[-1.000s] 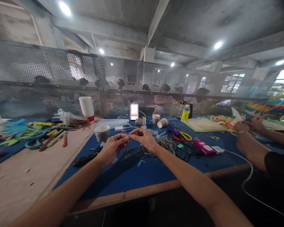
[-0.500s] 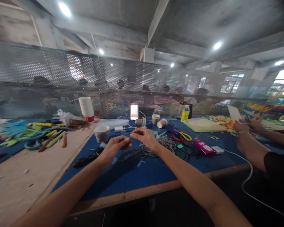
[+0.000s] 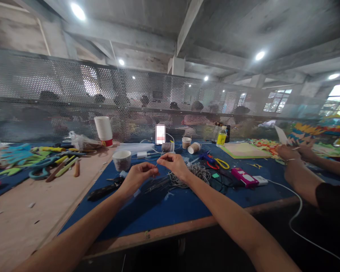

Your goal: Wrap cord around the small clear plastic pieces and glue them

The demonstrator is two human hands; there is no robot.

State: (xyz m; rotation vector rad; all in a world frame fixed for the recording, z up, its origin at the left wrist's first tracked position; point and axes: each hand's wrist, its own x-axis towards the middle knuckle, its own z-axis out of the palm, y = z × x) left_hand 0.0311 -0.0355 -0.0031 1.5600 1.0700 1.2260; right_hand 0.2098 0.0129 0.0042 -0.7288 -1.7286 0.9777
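A person's left hand point(image 3: 137, 176) and right hand point(image 3: 174, 164) meet above a blue-covered worktop point(image 3: 172, 206), each grip pressed together on a thin pale strand of string point(image 3: 157, 163) that runs between the fingertips, raised just clear of the surface. The left grip pinches the strand's lower end and the right pinches it a little higher, thumb against forefinger. Just behind the right wrist lies a loose tangle of grey cord point(image 3: 197, 172), and the strand appears to lead back toward it, though the link is too fine to confirm.

Beside the left hand, a black-handled tool point(image 3: 103, 190) rests on the blue cover, with a white paper cup point(image 3: 121, 159) standing just beyond the fingers. Farther back stand a tall stack of white cups with a red base point(image 3: 104, 131), a small spool of brown thread point(image 3: 167, 146), two brown paper cups point(image 3: 191, 145), one of them tipped on its side, and a yellow-labelled bottle point(image 3: 221, 137). To the right of the cord lie yellow-handled scissors point(image 3: 221, 163) and a pink device point(image 3: 242, 176) with a white cable point(image 3: 296, 211) trailing off the worktop's edge. On the bare wooden section to the left are teal-handled scissors point(image 3: 39, 169) among yellow and brown sticks point(image 3: 66, 166).

At the far right, a co-worker's hands point(image 3: 296, 153) handle coloured paper pieces. A perforated metal screen point(image 3: 73, 94) closes off the back of the worktop.
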